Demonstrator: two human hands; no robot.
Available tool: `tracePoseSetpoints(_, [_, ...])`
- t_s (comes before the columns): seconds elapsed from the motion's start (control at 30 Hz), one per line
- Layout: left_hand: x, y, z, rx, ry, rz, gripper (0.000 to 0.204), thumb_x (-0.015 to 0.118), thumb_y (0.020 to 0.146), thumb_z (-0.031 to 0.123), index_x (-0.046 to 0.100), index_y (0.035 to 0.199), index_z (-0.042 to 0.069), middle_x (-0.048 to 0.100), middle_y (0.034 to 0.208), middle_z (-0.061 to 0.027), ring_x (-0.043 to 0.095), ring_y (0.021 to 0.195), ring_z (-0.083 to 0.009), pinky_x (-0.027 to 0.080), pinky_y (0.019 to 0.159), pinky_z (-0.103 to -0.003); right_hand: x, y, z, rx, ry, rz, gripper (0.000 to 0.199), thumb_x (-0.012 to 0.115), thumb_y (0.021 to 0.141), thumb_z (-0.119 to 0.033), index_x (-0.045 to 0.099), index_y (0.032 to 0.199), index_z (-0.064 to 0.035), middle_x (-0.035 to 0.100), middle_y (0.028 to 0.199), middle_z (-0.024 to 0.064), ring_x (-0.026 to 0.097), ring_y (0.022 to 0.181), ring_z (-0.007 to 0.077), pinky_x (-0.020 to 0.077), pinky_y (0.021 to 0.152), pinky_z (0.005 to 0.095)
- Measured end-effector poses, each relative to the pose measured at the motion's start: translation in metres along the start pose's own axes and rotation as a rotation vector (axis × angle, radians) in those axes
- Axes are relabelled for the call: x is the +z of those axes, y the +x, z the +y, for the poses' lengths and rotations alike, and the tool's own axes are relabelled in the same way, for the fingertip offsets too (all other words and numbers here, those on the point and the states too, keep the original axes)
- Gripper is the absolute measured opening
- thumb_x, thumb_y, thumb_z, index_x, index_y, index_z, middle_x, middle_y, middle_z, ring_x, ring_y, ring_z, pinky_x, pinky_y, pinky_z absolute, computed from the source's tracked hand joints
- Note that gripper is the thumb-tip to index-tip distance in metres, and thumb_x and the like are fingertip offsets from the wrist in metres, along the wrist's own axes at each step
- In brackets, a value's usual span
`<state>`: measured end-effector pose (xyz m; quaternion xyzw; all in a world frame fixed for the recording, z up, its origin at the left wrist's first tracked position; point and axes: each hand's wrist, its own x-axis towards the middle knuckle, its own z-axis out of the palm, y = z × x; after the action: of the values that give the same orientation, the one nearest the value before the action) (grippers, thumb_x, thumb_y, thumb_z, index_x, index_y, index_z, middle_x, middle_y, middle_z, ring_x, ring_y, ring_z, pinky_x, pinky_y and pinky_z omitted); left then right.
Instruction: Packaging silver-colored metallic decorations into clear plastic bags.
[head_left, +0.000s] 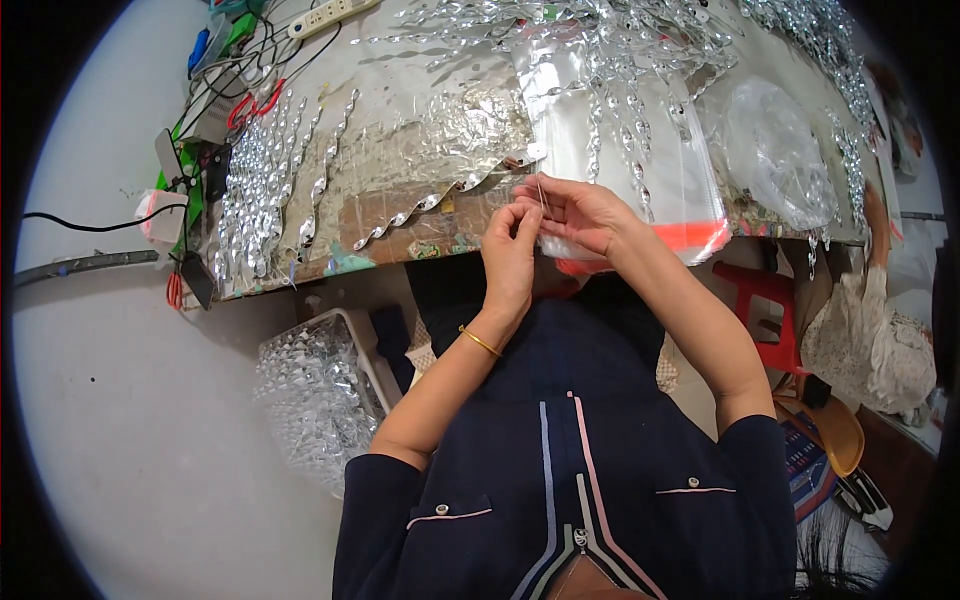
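My left hand [511,250] and my right hand [583,213] meet at the table's front edge. A fine thread [541,190] runs between them. Left thumb and index finger pinch it; the right thumb and fingers close around it too, though their tips partly overlap. Just beyond the hands lies a twisted silver strip [402,217], slanting down to the left, with a small white tag [538,151] at its upper end. Beneath my right hand is a stack of clear plastic bags [670,180] with an orange-red band along the near edge.
More silver spirals [265,205] lie in rows at left, near red-handled pliers [257,103], cables and a power strip [330,16]. A loose pile [640,35] covers the back. Right are a crumpled clear bag [775,150] and a red stool [760,310]; a bin [350,345] stands below left.
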<state>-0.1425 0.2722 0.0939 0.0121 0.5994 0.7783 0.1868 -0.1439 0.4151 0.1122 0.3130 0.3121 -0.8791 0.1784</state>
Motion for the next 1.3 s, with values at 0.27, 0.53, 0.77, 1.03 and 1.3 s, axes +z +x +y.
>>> tracePoseSetpoints(0.27, [-0.003,0.001,-0.004,0.005,0.076,0.011,0.012,0.059,0.09,0.012,0.062,0.091,0.0,0.058,0.091,-0.0024,0.051,0.081,-0.0085,0.041,0.073,-0.022,0.0,0.0,0.0,-0.005,-0.008,-0.011,0.025,0.061,0.09,-0.021,0.06,0.11,-0.0045,0.065,0.11,0.0076,0.061,0.102,0.0166,0.0473,0.092,0.0329])
tracePoseSetpoints(0.53, [-0.003,0.016,0.022,0.229,0.202,0.042,0.018,0.054,0.091,0.009,0.059,0.107,0.001,0.059,0.097,-0.0057,0.052,0.084,-0.0124,0.043,0.079,-0.027,-0.009,-0.016,-0.017,-0.041,-0.145,-0.1,0.017,0.061,0.089,-0.017,0.061,0.101,-0.0042,0.065,0.098,0.0068,0.061,0.091,0.0158,0.0488,0.082,0.0311])
tracePoseSetpoints(0.77, [0.008,0.055,0.03,0.256,0.38,-0.61,0.024,0.051,0.093,0.008,0.059,0.114,-0.001,0.064,0.105,-0.0082,0.059,0.099,-0.0132,0.046,0.087,-0.027,-0.023,-0.046,-0.051,-0.052,-0.332,-0.136,0.016,0.061,0.09,-0.02,0.061,0.099,-0.0062,0.063,0.084,-0.0006,0.06,0.076,0.0095,0.0474,0.071,0.0271])
tracePoseSetpoints(1.03, [0.016,0.062,0.03,0.215,0.467,-0.477,0.012,0.061,0.087,0.009,0.064,0.092,-0.002,0.063,0.079,-0.0028,0.055,0.075,-0.0092,0.043,0.068,-0.023,-0.043,-0.054,-0.061,-0.014,-0.426,-0.126,0.017,0.061,0.089,-0.015,0.063,0.101,-0.003,0.062,0.077,-0.0008,0.059,0.07,0.0083,0.0469,0.068,0.0242])
tracePoseSetpoints(1.3, [0.018,0.058,0.049,0.697,0.706,-0.417,0.005,0.068,0.08,0.011,0.067,0.08,0.006,0.059,0.068,-0.0003,0.044,0.061,-0.0115,0.036,0.061,-0.028,-0.053,-0.054,-0.043,-0.06,-0.401,-0.369,0.027,0.064,0.086,-0.012,0.063,0.108,0.0032,0.06,0.077,0.0016,0.055,0.073,0.0092,0.0427,0.069,0.0236])
